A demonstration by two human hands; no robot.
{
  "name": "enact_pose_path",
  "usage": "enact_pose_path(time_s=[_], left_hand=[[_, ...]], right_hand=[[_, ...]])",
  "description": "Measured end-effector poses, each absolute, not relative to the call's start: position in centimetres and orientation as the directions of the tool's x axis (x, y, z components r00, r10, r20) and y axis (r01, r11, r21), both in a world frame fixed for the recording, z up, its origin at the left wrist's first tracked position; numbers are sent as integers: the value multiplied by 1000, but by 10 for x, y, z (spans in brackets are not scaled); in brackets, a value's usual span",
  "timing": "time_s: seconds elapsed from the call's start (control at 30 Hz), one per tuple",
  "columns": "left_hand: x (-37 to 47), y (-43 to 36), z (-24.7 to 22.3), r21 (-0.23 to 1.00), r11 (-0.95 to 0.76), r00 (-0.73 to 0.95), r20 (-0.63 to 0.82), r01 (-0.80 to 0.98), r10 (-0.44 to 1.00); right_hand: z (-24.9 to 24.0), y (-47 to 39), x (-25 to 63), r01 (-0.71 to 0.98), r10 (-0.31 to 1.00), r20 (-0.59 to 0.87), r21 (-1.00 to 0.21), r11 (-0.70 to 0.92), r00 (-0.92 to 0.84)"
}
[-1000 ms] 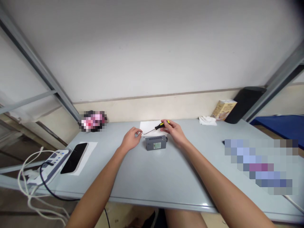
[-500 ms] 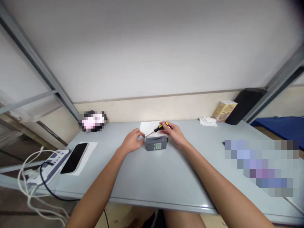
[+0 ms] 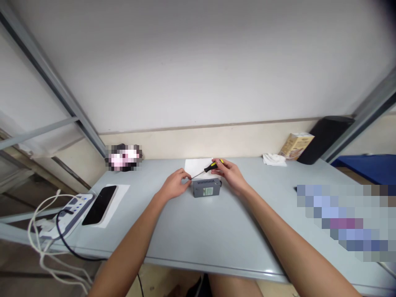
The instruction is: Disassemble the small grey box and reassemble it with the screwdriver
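A small grey box [image 3: 206, 188] with slots on top and a green-and-white label stands on the grey table. Behind it my right hand [image 3: 228, 173] is closed on the black-and-yellow handle of a screwdriver [image 3: 213, 166], whose shaft slants down to the left. At the screwdriver's tip, by the box's left end, are the pinched fingers of my left hand [image 3: 178, 184]. Whatever they hold there is too small to make out. A white sheet of paper [image 3: 196, 166] lies behind the box.
On the left are a power strip [image 3: 69, 214] with cables and a black phone [image 3: 100, 205] on paper. A blurred dark-and-pink item [image 3: 124, 157] stands at the back left. Tissue [image 3: 274, 159], a yellow box [image 3: 297, 146] and a black cylinder [image 3: 324, 138] are at the back right.
The whole view has shifted slightly, so everything on the table appears a little further right. My left fingers have closed more tightly at the screwdriver's tip. My right hand keeps its hold.
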State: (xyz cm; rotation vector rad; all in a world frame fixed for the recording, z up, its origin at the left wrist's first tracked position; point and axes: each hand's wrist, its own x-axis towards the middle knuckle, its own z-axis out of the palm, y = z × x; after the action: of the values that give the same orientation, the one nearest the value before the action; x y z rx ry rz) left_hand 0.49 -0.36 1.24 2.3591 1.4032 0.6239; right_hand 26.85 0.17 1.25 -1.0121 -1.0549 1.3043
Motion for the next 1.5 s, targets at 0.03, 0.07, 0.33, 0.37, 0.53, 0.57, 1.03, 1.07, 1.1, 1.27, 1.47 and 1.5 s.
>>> enact_pose_path(time_s=[0.03,0.07,0.33,0.37,0.53,0.57,1.03,1.07,1.1,1.27,1.47,1.5], left_hand=[[5,-3,12,492,-465,424,201,736,883],[5,-3,12,500,-469,428,203,728,881],[5,-3,12,536,-501,430,262,679,864],[5,-3,12,539,-499,425,266,679,865],[6,-2,12,553,-490,408,274,674,871],[6,-1,11,557,-488,405,276,672,872],[7,-2,12,583,-485,396,284,652,873],[7,-2,12,583,-484,399,279,653,873],[7,-2,12,582,-485,403,275,653,873],[6,-2,13,567,-501,427,271,653,863],[5,-4,15,496,-563,449,339,661,827],[5,-5,16,484,-575,454,353,659,818]], right_hand=[[12,2,269,-236,1000,26,-972,22,-11],[11,2,269,-238,1000,27,-971,23,-14],[9,5,271,-255,1000,23,-967,18,-17],[9,5,271,-259,1000,25,-966,20,-17],[13,3,271,-266,999,39,-963,33,-15],[13,3,271,-267,999,40,-963,35,-12],[19,2,272,-305,999,44,-951,43,3],[19,2,272,-305,999,41,-951,40,2],[19,1,272,-305,999,40,-952,39,1],[20,0,272,-285,999,46,-957,43,-3],[20,2,272,-264,996,89,-961,85,-3],[20,2,272,-261,995,98,-961,93,-4]])
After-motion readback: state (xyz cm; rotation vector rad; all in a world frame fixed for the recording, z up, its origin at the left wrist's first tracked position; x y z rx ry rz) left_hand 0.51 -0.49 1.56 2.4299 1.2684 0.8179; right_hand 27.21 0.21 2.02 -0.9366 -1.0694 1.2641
